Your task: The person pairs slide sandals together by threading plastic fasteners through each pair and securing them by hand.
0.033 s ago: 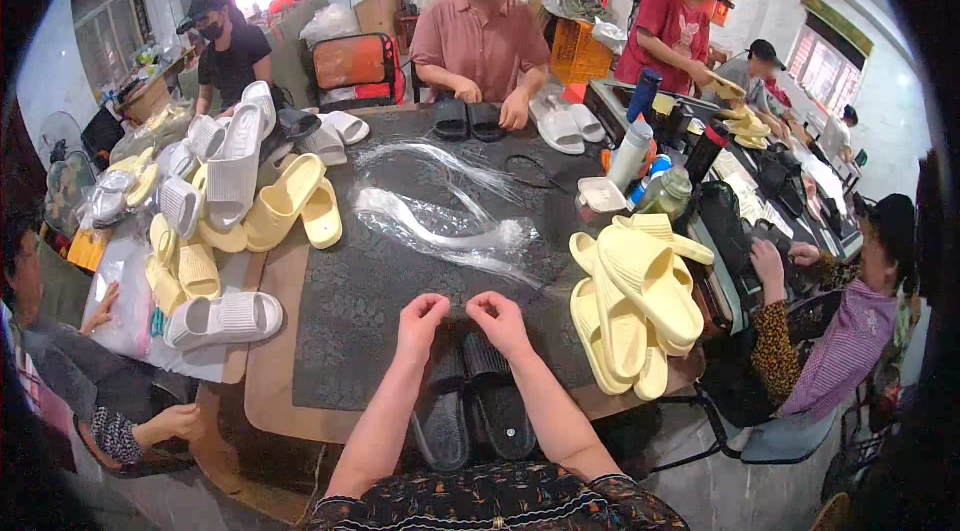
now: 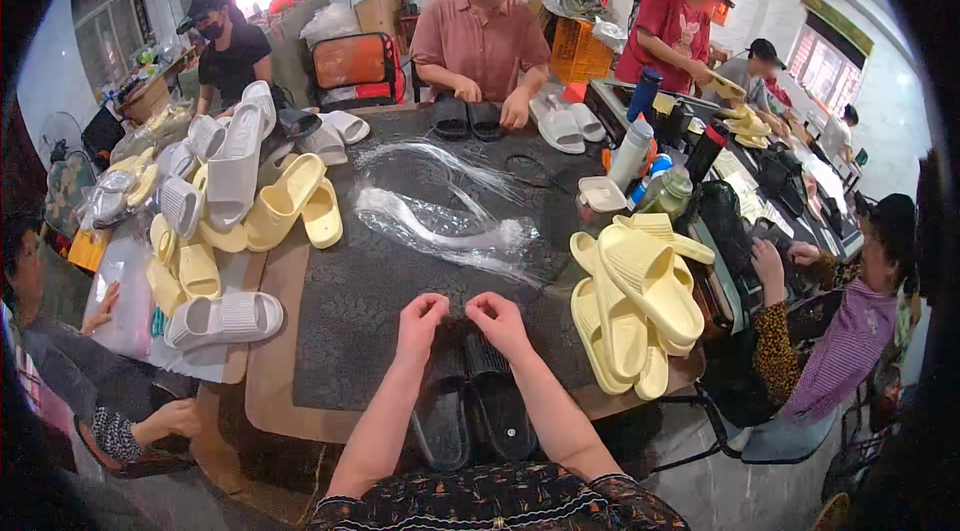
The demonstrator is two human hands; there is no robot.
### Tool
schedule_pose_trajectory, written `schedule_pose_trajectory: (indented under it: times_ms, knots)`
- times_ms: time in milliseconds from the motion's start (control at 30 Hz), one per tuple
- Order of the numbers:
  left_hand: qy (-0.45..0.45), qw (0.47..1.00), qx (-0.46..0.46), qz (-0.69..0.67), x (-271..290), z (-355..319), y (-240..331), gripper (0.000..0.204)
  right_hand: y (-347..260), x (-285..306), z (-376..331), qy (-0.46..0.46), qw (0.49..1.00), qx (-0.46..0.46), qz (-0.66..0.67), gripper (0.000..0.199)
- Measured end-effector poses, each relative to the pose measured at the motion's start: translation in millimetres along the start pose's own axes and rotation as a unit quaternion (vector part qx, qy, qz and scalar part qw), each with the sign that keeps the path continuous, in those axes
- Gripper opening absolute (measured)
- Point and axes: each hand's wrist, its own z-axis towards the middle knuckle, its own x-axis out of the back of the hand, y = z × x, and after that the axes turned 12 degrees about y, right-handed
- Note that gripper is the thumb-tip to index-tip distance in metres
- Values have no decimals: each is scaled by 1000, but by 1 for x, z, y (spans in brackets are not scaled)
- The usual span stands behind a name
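Note:
My left hand and my right hand are held close together, each with thumb and fingertips pinched. Whatever thin thing may lie between the fingertips is too small to make out. Just beneath them rests a pair of black slippers at the table's near edge, soles toward me and partly covered by my forearms. Beyond my hands, a bundle of thin clear plastic strands lies on the dark table mat. A second, looser spread of strands is farther back.
Yellow slippers are heaped at right; grey slippers and more yellow ones pile up at left. Bottles and a small pale container stand back right. Across the table a person touches black slippers. Other people sit around.

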Motion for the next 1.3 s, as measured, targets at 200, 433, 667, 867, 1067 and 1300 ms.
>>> schedule_pose_trajectory:
  times_ms: [200,433,667,867,1067,1300]
  knots:
    - [-54,998,9,17,-1,2,-9,10,-2,-1,-1,-32,999,10,-7,12]
    - [-33,999,22,25,-1,-1,1,10,-10,-2,-3,-46,999,-1,-9,11]
    - [25,999,12,-25,2,1,-5,10,-3,-2,-1,-5,1000,-1,6,11]
    - [10,1000,-4,2,-1,0,-4,9,-5,-1,-1,-8,1000,-7,-4,10]
    - [-17,1000,0,9,-2,0,-10,10,11,-2,1,-20,1000,4,-7,10]
    - [18,1000,-11,-11,0,0,-5,9,0,-2,0,15,1000,-20,10,11]
